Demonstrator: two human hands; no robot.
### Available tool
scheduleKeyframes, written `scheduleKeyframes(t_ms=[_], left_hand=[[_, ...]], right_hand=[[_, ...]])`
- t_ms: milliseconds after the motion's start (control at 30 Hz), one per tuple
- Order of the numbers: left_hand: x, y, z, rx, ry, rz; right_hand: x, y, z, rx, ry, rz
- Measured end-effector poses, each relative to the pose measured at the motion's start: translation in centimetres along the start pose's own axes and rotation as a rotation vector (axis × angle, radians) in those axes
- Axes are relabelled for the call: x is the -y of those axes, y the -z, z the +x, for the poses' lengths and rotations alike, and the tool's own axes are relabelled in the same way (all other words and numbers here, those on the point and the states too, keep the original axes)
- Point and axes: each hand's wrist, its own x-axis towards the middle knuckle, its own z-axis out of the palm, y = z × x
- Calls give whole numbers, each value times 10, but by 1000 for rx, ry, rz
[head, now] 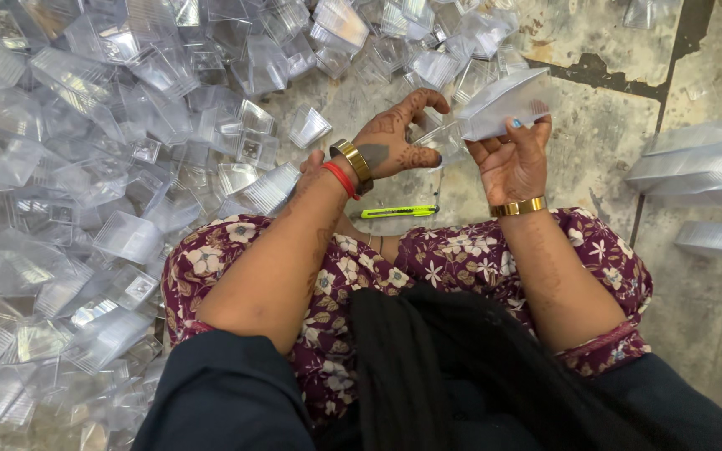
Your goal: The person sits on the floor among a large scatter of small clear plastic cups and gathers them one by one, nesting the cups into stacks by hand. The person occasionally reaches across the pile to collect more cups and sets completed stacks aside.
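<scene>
My right hand (513, 159) is raised palm-up and holds a nested stack of clear plastic cups (505, 102), tilted on its side. My left hand (399, 134) reaches forward over the floor, fingers curled around a single clear plastic cup (440, 140) just left of the stack. Both wrists wear gold bangles; the left also has a red band. A huge pile of loose clear plastic cups (85, 167) covers the floor to my left and ahead. I sit cross-legged in floral trousers.
A yellow-green utility knife (398, 212) lies on the concrete floor in front of my legs. Finished stacks of clear cups (699, 163) lie on their sides at the right. Cracked bare concrete floor (603, 125) shows between them and my hands.
</scene>
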Motion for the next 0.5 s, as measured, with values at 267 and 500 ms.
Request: scheduleKeyframes(t_ms=[267,500], left_hand=[[-16,12,-4,114,97,-520],[-7,19,-10,95,129,-851]], right_hand=[[5,-3,-1,82,-73,117],[-11,0,2,114,-153,110]])
